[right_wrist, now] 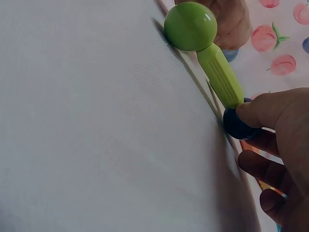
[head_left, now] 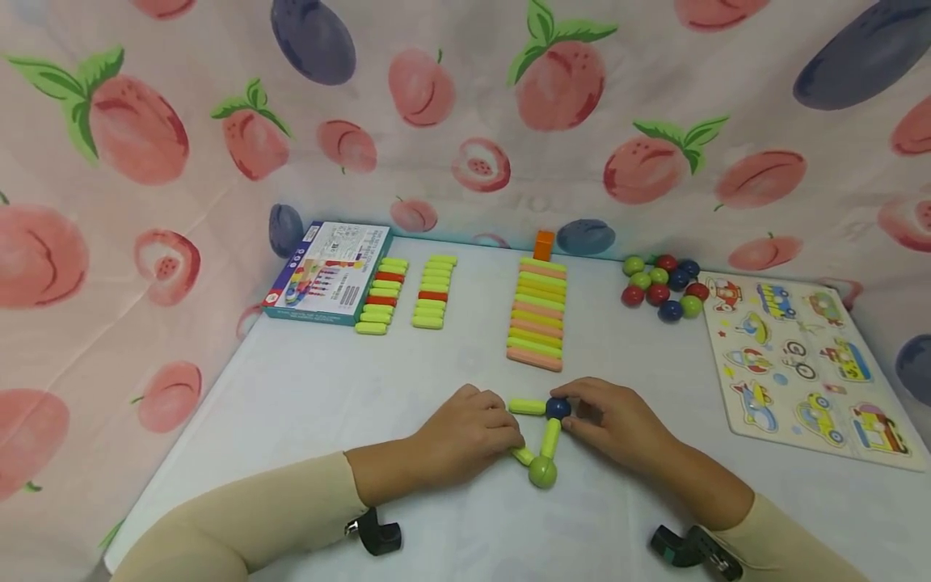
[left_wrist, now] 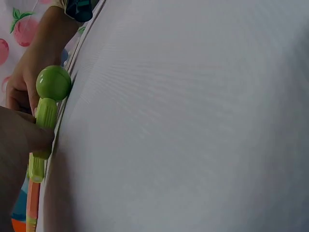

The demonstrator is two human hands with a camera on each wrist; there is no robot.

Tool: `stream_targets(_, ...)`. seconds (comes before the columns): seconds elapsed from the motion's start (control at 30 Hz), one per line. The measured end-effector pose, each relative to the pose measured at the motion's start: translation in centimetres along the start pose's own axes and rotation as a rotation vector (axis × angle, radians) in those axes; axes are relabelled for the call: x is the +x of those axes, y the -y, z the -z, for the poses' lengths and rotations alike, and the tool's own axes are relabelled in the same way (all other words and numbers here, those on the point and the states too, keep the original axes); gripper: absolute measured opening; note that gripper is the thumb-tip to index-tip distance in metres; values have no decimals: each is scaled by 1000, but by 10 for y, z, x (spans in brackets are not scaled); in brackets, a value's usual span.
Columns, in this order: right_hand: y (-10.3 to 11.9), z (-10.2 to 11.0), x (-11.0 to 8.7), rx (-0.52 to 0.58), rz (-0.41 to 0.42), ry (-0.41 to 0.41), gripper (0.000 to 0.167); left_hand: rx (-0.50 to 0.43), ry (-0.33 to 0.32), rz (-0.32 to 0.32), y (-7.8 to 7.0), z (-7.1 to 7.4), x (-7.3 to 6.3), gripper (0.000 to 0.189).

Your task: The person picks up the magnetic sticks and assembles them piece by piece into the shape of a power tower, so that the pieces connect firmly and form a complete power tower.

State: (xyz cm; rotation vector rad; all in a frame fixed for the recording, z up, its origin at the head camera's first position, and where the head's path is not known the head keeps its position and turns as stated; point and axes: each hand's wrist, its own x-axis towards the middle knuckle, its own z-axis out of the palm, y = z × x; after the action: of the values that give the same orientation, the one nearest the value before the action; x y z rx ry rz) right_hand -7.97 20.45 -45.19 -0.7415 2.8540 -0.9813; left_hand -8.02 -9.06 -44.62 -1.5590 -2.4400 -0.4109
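Note:
A figure of green rods and balls lies on the white table in the head view. My right hand [head_left: 618,420] pinches the dark blue ball [head_left: 558,408] at its upper corner between thumb and fingertips. From that ball one green rod [head_left: 527,406] points left, and another rod [head_left: 550,437] runs down to a green ball [head_left: 542,472]. My left hand [head_left: 465,436] grips a third green rod [head_left: 522,455] that joins the green ball; its thumb lies across this rod [left_wrist: 46,113] in the left wrist view. The left fingers partly hide the rod ends.
Behind the hands lies a row of yellow, green and peach sticks [head_left: 537,315] with an orange block [head_left: 543,245]. Two rows of short rods [head_left: 433,296] sit beside a boxed set [head_left: 330,271]. Coloured balls [head_left: 658,276] and a picture puzzle board [head_left: 815,368] are at right.

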Motion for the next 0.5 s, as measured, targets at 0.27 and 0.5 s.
stream_targets(0.27,10,-3,-10,-133,-39,-30,36,-11,-17,0,-17,5,-10,30)
stream_targets(0.5,43,-15,-34,-323,69,-40,34,61,6,167,-5,15,-22,23)
